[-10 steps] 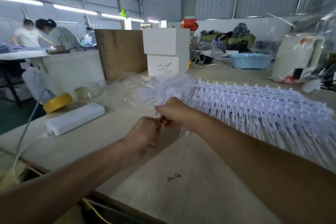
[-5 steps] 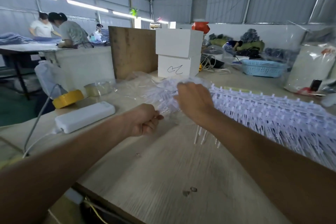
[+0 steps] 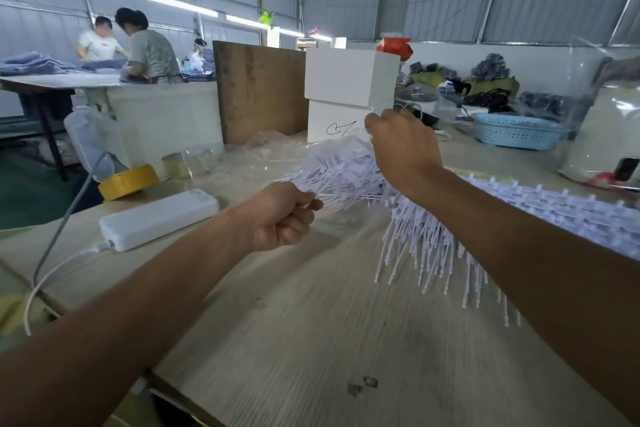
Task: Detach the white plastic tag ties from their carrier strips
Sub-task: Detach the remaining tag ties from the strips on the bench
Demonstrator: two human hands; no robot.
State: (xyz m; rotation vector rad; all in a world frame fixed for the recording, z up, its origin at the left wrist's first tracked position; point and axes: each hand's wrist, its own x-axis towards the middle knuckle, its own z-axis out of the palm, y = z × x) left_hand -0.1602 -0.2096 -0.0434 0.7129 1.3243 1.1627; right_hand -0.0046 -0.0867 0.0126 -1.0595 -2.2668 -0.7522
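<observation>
The white tag ties lie in two lots on the wooden surface: a loose heap of detached ones in the middle, and, to the right of that heap, long carrier strips with rows of ties hanging toward the camera. The left hand sits just left of the heap, fingers curled tight and pinching a thin white tie at its tip. The right hand is raised over the far side of the heap, back turned to the camera; its fingers seem pinched on something small and white, though the view is too poor to be sure.

Left of the heap lie a white power strip, a yellow tape roll and crumpled clear plastic. Behind the heap stand two stacked white boxes.

The risks from here look small but real. Ties dropped loosely could slide into the plastic and get lost, and the heap lies touching the strips, so loose ties could tangle among attached ones. A sideways tug might snap a tie rather than free it cleanly.
</observation>
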